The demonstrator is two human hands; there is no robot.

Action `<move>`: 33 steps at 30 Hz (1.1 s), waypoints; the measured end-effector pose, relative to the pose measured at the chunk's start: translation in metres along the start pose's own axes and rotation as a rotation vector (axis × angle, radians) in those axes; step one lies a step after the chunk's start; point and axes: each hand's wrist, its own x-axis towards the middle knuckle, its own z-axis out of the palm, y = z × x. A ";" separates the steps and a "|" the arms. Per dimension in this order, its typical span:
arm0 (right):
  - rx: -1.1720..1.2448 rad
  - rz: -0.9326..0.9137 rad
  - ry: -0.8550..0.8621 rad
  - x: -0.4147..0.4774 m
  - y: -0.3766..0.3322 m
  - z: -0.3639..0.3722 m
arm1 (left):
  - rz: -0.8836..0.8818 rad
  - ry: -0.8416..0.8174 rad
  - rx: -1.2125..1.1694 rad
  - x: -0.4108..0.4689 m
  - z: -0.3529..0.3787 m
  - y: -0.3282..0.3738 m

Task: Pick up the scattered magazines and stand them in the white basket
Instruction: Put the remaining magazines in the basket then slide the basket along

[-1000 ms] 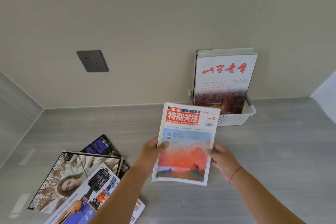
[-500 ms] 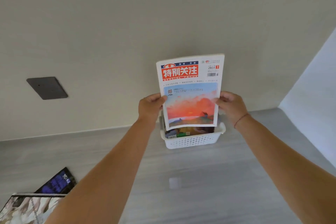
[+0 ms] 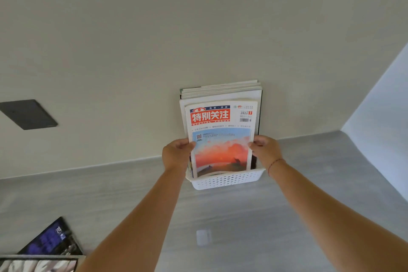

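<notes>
A magazine with a red title block and a sunset picture [image 3: 220, 139] stands upright in the white basket [image 3: 227, 181], its lower edge inside the front of the basket. My left hand [image 3: 176, 154] grips its left edge and my right hand [image 3: 266, 152] grips its right edge. Behind it several other magazines [image 3: 220, 90] stand in the basket, leaning against the wall. At the bottom left, a dark blue magazine [image 3: 51, 238] and a pale one [image 3: 37, 265] lie flat on the grey counter [image 3: 287, 227].
The basket sits against the beige wall at the back of the counter. A dark wall plate [image 3: 27, 113] is on the wall at the left. A white side panel [image 3: 379, 104] closes the counter on the right.
Both hands have carried the sunset magazine up from the counter and lowered it into the front of the basket. My view has turned right, toward the basket.
</notes>
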 end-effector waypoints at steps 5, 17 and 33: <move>-0.007 0.054 0.015 0.003 0.009 0.009 | 0.059 0.137 0.165 0.003 0.002 -0.010; -0.054 0.004 0.207 0.001 0.000 0.016 | 0.085 0.146 0.162 0.002 0.005 -0.018; -0.069 -0.210 0.387 -0.083 -0.024 0.056 | 0.036 0.124 0.149 -0.021 -0.078 -0.056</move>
